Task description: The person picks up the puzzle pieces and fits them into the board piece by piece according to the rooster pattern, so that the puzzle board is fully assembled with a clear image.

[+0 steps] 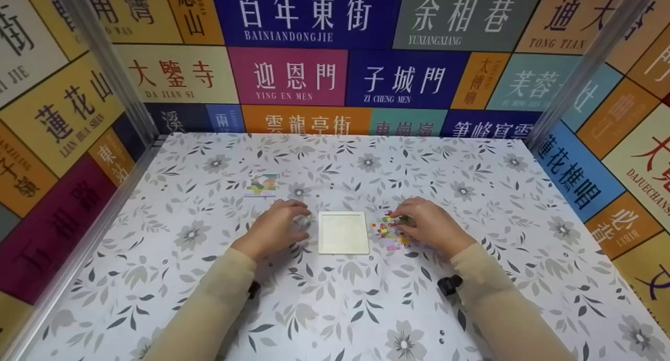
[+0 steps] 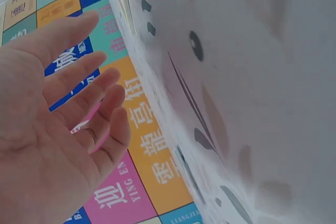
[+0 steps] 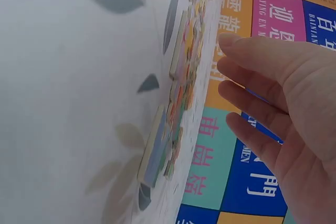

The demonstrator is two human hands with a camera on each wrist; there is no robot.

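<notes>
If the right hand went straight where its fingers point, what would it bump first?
The right hand would probably meet the small, flat, multicoloured puzzle pieces first, though its exact height above the table is unclear.

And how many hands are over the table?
2. The left hand is to the left of the white square tray, and the right hand is by the colourful pieces on the tray's right side.

Tray (image 1: 343, 234) on table (image 1: 335, 308), puzzle pieces (image 1: 384, 229) just to its right; card (image 1: 261, 185) behind, to its left; wall (image 1: 293, 78) beyond table
</notes>
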